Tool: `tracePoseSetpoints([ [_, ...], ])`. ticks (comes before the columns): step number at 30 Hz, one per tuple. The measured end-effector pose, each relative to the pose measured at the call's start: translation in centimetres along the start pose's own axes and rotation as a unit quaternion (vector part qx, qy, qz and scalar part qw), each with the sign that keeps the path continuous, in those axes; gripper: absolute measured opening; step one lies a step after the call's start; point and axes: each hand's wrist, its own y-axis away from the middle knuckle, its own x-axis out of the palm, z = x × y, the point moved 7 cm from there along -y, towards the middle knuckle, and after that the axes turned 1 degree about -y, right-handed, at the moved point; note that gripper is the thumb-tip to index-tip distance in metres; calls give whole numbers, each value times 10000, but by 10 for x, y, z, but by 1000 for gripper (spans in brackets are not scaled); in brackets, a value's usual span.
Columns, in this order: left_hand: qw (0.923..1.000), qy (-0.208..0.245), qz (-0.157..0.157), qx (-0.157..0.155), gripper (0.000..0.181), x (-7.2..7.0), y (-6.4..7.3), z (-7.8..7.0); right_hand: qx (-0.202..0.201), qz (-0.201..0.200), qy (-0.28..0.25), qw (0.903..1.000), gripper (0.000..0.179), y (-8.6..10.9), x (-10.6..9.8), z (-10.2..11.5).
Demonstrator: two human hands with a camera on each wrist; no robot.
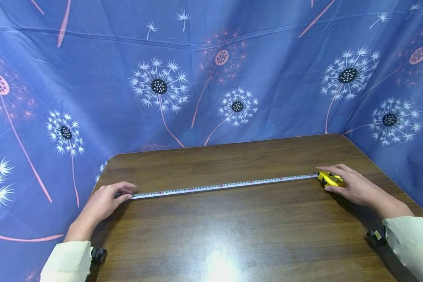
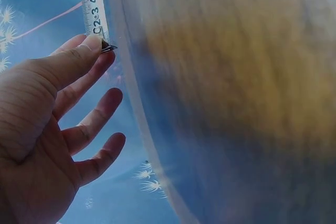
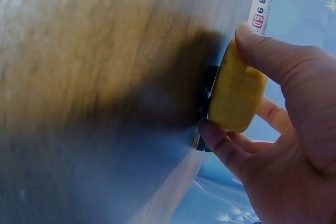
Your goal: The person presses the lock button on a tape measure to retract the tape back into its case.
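Note:
A yellow and black tape measure (image 1: 326, 179) is at the right of the head view, its white blade (image 1: 229, 185) drawn out in a nearly straight line across to the left. My left hand (image 1: 103, 200) pinches the blade's free end between thumb and index finger; the other fingers are spread loosely. In the left wrist view the dark metal hook (image 2: 108, 48) pokes out past the thumb tip. My right hand (image 1: 357, 187) grips the case, thumb and fingers on its sides. The red 60 mark (image 3: 258, 21) shows on the blade near the right thumb.
Below the tape lies a brown wood-grain table (image 1: 211, 223) with rounded back corners. A blue dandelion-print cloth (image 1: 204, 70) hangs behind it and along both sides. Each wrist carries a small black camera, the left one (image 1: 98, 255) beside a pale sleeve (image 1: 67, 260).

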Motion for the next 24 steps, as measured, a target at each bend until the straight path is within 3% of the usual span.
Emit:
tracePoseSetpoints([
  [24,9978,-106,-591,269,16,-23,-4,-11,287,46,55,9996,65,-9,-30,1],
])
